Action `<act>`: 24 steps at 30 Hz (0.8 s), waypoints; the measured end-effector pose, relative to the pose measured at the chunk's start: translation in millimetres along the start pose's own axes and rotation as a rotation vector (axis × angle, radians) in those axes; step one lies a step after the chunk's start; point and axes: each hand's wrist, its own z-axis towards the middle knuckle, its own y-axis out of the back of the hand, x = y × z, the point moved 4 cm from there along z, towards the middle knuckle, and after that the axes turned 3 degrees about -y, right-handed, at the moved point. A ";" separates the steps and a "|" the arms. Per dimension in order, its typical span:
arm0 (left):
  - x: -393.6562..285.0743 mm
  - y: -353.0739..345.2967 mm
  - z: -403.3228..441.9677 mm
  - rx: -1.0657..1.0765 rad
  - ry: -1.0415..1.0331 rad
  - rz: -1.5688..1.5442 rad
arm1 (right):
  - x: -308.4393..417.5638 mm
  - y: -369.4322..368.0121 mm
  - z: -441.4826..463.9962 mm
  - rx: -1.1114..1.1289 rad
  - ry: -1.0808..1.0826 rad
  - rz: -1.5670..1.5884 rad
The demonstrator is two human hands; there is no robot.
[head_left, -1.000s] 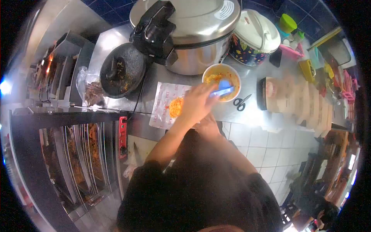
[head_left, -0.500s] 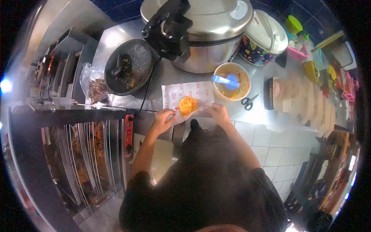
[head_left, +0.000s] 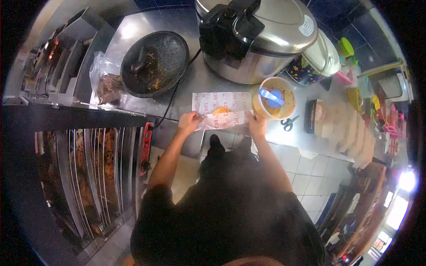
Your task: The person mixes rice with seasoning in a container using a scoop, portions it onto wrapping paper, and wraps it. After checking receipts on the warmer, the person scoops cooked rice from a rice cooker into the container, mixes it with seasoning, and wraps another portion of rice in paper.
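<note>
A printed sheet of wrapping paper (head_left: pixel 228 120) lies at the front edge of the steel counter, its near side folded up over an orange-yellow mound of food (head_left: pixel 220 110). Only the far part of the mound still shows. My left hand (head_left: pixel 191 122) pinches the fold's left corner, and my right hand (head_left: pixel 257 124) pinches its right corner. Just beyond my right hand stands a white tub (head_left: pixel 290 98) with orange smears inside and a blue spoon (head_left: pixel 271 97) in it. Black-handled scissors (head_left: pixel 288 124) lie to the tub's right.
A large steel rice cooker (head_left: pixel 262 53) stands behind the paper. To the left are a dark stone mortar (head_left: pixel 173 57) and a plastic bag (head_left: pixel 108 82) of brown pieces. Stacked cardboard boxes (head_left: pixel 341 128) fill the right side. A patterned pot (head_left: pixel 326 57) stands at the back right.
The near edge of the paper has been lifted and folded away from me, over most of the food. Both hands moved slightly, still at the paper's corners. The camera view has shifted.
</note>
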 end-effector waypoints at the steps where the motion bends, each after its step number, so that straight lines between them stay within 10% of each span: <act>1: 0.0 -0.6 2.5 -0.009 0.035 0.037 | -1.1 -1.7 1.3 -0.007 0.002 -0.004; 7: 0.4 0.0 4.5 -0.034 0.162 -0.017 | 14.9 4.7 -45.5 -0.385 0.227 -0.259; 11: 3.4 -4.9 11.5 -0.014 0.203 0.076 | 64.9 -25.6 -98.9 0.096 1.073 -0.675; 18: -46.0 6.5 29.0 -0.349 -0.127 0.495 | 66.7 -56.4 -93.8 0.105 0.965 -0.830; 22: -89.7 -14.9 78.8 -0.122 -0.446 0.595 | 62.0 -56.4 -84.1 0.590 0.303 -0.372; 24: -79.1 -30.0 95.5 0.089 -0.366 0.778 | 43.2 -66.4 -83.6 0.614 0.532 -0.418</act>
